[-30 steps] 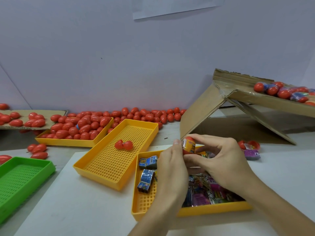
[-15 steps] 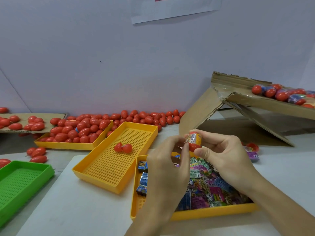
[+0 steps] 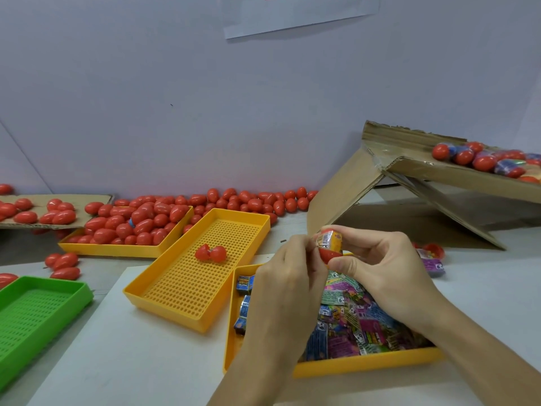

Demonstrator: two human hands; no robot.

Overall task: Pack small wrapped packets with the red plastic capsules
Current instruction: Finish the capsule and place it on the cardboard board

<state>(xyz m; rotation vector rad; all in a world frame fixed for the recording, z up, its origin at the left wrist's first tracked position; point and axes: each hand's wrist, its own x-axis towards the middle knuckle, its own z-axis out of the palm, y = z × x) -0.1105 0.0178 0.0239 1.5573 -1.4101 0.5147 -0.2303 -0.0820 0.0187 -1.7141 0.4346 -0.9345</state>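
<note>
Both hands pinch one red capsule half (image 3: 327, 253) stuffed with a wrapped packet (image 3: 329, 239): left hand (image 3: 285, 276), right hand (image 3: 377, 268). Packets tray (image 3: 366, 369) full; empty capsules (image 3: 137, 221) heaped at ten o'clock — much remains.

Pale wall (image 3: 146, 98), perhaps paper sheet (image 3: 301, 13).
</note>
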